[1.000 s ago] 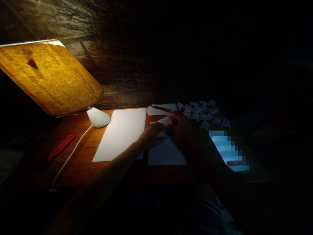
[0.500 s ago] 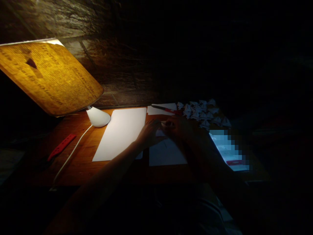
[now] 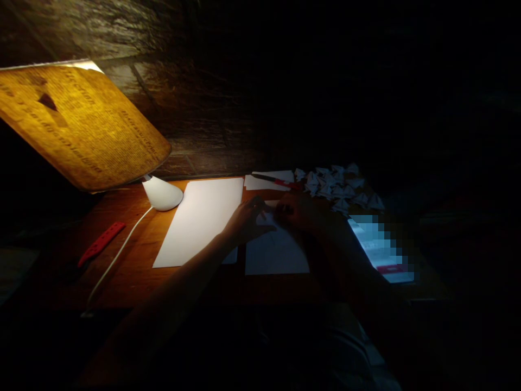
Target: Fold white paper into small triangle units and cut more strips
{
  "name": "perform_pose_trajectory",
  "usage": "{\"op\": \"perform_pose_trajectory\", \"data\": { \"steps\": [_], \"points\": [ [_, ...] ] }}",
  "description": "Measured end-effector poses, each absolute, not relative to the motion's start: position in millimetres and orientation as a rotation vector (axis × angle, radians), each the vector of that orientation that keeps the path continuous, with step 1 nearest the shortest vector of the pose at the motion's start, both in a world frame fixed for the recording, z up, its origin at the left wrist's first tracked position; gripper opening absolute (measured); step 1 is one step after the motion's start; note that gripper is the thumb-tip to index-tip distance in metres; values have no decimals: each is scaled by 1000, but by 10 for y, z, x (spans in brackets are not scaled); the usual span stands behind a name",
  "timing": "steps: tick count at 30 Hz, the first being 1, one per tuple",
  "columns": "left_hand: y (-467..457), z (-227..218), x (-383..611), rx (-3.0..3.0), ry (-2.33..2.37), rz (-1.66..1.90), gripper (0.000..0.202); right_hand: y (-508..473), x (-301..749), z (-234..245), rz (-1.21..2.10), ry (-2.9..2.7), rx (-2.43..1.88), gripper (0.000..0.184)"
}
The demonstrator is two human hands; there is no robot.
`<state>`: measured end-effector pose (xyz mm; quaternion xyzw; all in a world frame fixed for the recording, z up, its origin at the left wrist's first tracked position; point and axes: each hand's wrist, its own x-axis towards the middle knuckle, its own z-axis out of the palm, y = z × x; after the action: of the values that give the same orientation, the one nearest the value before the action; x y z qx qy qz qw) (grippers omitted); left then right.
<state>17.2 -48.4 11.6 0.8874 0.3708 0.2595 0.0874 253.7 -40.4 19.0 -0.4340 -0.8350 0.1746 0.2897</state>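
In dim lamplight my left hand [image 3: 245,220] and my right hand [image 3: 296,210] meet over a small piece of white paper [image 3: 269,213] at the middle of the wooden table [image 3: 134,271]. Both hands have their fingers pinched on this paper, pressing it against a larger white sheet [image 3: 277,252] that lies under them. A long white sheet [image 3: 202,220] lies just left of my left hand. Behind my right hand sits a pile of several small folded white paper pieces [image 3: 337,187].
A lamp with a yellow printed shade [image 3: 81,127] and white base [image 3: 163,194] stands at the back left, its cord [image 3: 118,255] running forward. A red strip [image 3: 101,243] lies at the left. Red-handled scissors [image 3: 277,182] rest on paper behind. A lit screen [image 3: 380,250] glows at the right.
My hands have come lower and closer together on the small paper. A second ago my right hand held it raised; now it is pressed down flat.
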Motion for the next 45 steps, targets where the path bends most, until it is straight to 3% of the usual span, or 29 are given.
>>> {"op": "perform_pose_trajectory", "data": {
  "steps": [14,21,28,45],
  "points": [
    [-461,248,15,2588,905,654,44,-428,2536,213,498,-2289,-1119,12],
    [-414,203,-11,2617,963,732,11,-401,2543,209,500,-2309,-1136,10],
    [-262,-9,41,2641,1062,838,5,-288,2631,117,577,-2330,-987,24],
    [-353,93,80,2550,1066,843,7,-314,2608,139,604,-2246,-1085,19]
  ]
}}
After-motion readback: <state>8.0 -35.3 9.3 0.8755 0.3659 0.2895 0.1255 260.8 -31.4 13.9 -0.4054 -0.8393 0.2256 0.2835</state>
